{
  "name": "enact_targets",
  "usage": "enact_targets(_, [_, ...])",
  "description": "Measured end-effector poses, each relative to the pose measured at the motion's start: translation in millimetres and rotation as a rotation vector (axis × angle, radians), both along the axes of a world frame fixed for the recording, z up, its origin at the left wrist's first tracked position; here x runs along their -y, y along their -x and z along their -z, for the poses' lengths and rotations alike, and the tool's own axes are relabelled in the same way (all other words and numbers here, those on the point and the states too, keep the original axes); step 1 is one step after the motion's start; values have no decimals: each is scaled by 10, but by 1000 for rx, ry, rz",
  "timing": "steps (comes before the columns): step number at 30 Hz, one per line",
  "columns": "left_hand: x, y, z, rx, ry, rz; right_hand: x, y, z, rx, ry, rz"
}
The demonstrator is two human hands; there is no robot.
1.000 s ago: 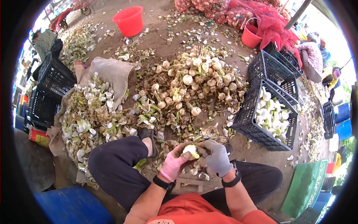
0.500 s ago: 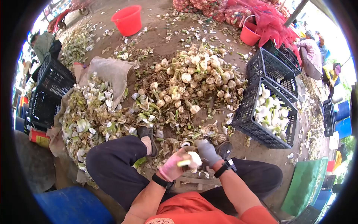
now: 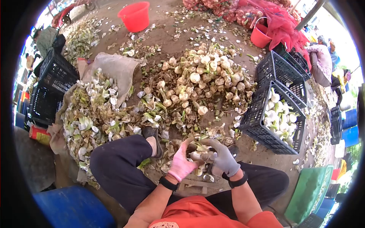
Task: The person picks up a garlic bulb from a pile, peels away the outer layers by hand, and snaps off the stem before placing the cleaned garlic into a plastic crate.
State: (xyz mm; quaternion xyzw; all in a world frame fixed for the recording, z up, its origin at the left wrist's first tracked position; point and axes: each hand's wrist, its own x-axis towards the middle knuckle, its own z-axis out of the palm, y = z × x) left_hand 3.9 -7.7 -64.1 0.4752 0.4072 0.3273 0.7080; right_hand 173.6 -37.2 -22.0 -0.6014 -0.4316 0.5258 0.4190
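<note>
Fingers curving, thumbs spread, the left hand [image 3: 183, 163] and right hand [image 3: 224, 159] are flanking a bulb [image 3: 195, 155] at lower centre, seemingly to steady it, grip unclear.

Pale, rounded garlic bulb [image 3: 195, 156], partly hidden; between the left hand [image 3: 183, 163] and right hand [image 3: 224, 160]

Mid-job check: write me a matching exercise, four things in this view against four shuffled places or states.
Things:
1. Flat beige cloth sheet
2. Round white bulbs with green stems
3. Grey-gloved right hand
4. Heap of round, soiled, brownish-white bulbs

Places or states:
A. Inside a black slatted plastic crate
B. Close beside the left hand
C. On the ground between cloth and crate
D. Partly covered by loose papery peelings

Pairs: 1-D, 2-A, 3-B, 4-C
</note>
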Motion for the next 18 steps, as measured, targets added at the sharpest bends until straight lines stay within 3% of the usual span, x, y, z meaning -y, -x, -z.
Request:
enact_targets(2, [8, -69, -104, -149, -121, 25, -26, 89, -150, 262, -63, -146])
enact_targets(4, [13, -67, -130, -167, -116, 50, -26, 63, -41, 300, -72, -179])
enact_targets(6, [54, -55, -55, -152, -314, 48, -36, 55, -6, 253, 41, -96])
enact_targets(7, [52, -35, -124, -76, -89, 95, -40, 8, 139, 254, 4, -87])
enact_targets(8, [85, -40, -182, -73, -82, 101, -13, -82, 456, 511, -23, -42])
enact_targets(10, [3, -75, -253, 171, 141, 5, 130, -329, 941, 824, 136, -51])
enact_targets(11, [-23, -83, -110, 133, 47, -63, 230, -387, 1076, 627, 108, 36])
enact_targets(12, [-50, -68, -60, 156, 45, -133, 228, -411, 1163, 738, -83, -21])
enact_targets(13, [-52, -49, 84, 129, 87, -182, 135, -302, 764, 630, -122, -62])
enact_targets(14, [-23, -78, 232, 103, 132, -259, 193, -216, 771, 433, 2, -70])
enact_targets(15, [-21, -100, 308, -4, 141, -273, 178, -159, 807, 291, -109, -177])
enact_targets(16, [-36, -125, 305, -102, 142, -252, 196, -12, 926, -102, -9, -114])
enact_targets(17, [-51, -143, 264, -139, 104, -200, 154, 53, 742, -59, -52, -195])
enact_targets(18, [-69, -160, 240, -180, 66, -152, 118, 131, 775, -250, -69, -137])
